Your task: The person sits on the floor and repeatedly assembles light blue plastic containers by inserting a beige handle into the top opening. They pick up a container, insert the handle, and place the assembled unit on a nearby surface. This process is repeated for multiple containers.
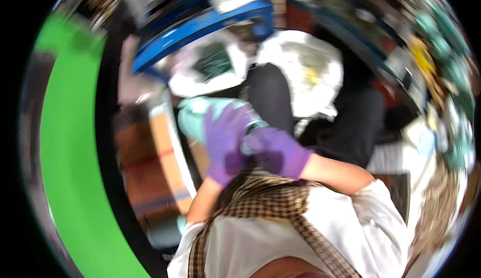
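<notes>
Seated in a cluttered workspace, smeared by motion blur. Judging from this view, partway through handling one piece: already lifted clear and held with both hands, not yet set down; unable to tell how much is finished or left. Gripping, with fingers of the purple-gloved left hand [228, 132] laid across its upper side, a pale teal, rounded, roll-like thing [193, 117] of uncertain material, jutting leftward from under those fingers. Bent in at its near end with the purple-gloved right hand [280, 150], too blurred to tell how closed. Beside the dark-trousered knee [270, 95], in front of the body. Farther out, past a white plastic-looking sack [185, 81] with dark green contents [215, 61], a second, bulkier white sack [322, 95] to its right, and a blue metal frame [200, 31] beyond. Leftward, past a brown cardboard box [145, 152], to a flat, bright green strip [72, 152].
</notes>
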Tool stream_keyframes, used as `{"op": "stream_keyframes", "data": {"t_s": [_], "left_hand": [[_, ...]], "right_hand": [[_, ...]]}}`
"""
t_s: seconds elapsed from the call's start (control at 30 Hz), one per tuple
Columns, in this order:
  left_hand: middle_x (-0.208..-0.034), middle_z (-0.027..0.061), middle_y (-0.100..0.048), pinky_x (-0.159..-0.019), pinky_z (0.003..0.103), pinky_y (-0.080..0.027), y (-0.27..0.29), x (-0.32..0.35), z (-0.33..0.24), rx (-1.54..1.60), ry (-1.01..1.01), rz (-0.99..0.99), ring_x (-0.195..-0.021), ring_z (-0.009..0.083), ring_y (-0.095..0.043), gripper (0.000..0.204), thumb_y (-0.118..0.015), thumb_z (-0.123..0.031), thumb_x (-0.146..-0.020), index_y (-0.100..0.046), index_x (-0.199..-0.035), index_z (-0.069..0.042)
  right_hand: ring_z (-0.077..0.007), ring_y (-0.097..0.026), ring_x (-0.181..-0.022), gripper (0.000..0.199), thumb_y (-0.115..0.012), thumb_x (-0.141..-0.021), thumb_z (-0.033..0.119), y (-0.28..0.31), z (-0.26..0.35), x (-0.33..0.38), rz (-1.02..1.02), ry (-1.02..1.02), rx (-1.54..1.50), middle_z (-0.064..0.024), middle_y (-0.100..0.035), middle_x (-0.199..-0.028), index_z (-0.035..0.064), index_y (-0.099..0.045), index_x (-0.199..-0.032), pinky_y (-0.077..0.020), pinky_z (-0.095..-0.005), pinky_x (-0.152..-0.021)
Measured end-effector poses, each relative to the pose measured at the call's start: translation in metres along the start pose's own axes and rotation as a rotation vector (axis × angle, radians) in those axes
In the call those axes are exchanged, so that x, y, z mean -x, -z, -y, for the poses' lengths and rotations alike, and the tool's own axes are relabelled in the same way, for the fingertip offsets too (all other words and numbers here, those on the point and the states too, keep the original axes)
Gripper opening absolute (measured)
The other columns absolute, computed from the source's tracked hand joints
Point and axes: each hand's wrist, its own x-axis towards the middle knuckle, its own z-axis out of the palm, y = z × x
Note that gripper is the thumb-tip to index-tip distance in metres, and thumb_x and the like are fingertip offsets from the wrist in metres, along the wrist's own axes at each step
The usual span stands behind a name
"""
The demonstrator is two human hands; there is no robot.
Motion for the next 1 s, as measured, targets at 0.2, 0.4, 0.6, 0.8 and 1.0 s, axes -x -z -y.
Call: {"op": "stream_keyframes", "data": {"t_s": [0.2, 0.4, 0.6, 0.8, 1.0], "left_hand": [[-0.124, -0.0047, -0.066, -0.110, 0.075, -0.017, 0.017, 0.032, -0.009, -0.323, -0.410, -0.136, -0.133, 0.0293, -0.045, 0.032, -0.072, -0.034, -0.080, -0.069, -0.111, -0.027], [-0.123, -0.0115, -0.057, -0.089, 0.054, -0.040, -0.020, 0.084, -0.016, -0.551, -0.831, 0.180, -0.116, 0.0109, -0.051, 0.026, -0.060, -0.034, -0.091, -0.065, -0.116, -0.032], [-0.123, -0.0146, -0.056, -0.078, 0.045, -0.043, -0.011, 0.034, -0.055, -0.385, -0.865, 0.137, -0.114, 0.0064, -0.053, 0.027, -0.060, -0.033, -0.093, -0.066, -0.119, -0.033], [-0.152, 0.0060, -0.039, -0.112, 0.040, -0.035, -0.028, 0.032, -0.034, -1.187, -1.254, -0.100, -0.140, 0.0197, -0.038, 0.059, -0.059, -0.021, -0.095, -0.038, -0.149, -0.014], [-0.159, 0.0179, -0.025, -0.125, 0.035, -0.013, -0.043, 0.048, -0.033, -1.397, -1.188, -0.219, -0.148, 0.0287, -0.024, 0.067, -0.054, -0.026, -0.099, -0.024, -0.154, -0.001]], "right_hand": [[-0.0303, -0.066, -0.101, 0.023, -0.068, -0.090, 0.017, 0.101, 0.024, 0.111, -0.393, 0.195, 0.419, -0.0115, -0.069, -0.104, 0.0060, -0.069, -0.110, -0.0540, -0.0423, -0.084], [-0.0267, -0.068, -0.088, 0.022, -0.080, -0.079, 0.005, 0.224, 0.031, 0.313, -1.013, -0.349, 1.328, -0.0104, -0.070, -0.097, 0.0077, -0.073, -0.100, -0.0549, -0.0375, -0.083], [-0.0271, -0.068, -0.088, 0.020, -0.079, -0.079, 0.019, 0.275, -0.001, 0.429, -1.217, -0.993, 1.266, -0.0122, -0.071, -0.096, 0.0074, -0.076, -0.096, -0.0535, -0.0373, -0.082], [-0.0253, -0.067, -0.095, 0.010, -0.075, -0.083, 0.006, 0.275, -0.025, 0.468, -1.348, -0.778, 1.104, -0.0144, -0.067, -0.103, 0.0009, -0.076, -0.091, -0.0566, -0.0334, -0.079], [-0.0258, -0.061, -0.107, 0.016, -0.066, -0.090, 0.006, 0.227, -0.007, 0.220, -1.025, -0.362, 0.655, -0.0119, -0.065, -0.106, 0.0002, -0.071, -0.104, -0.0458, -0.0371, -0.097]]}}
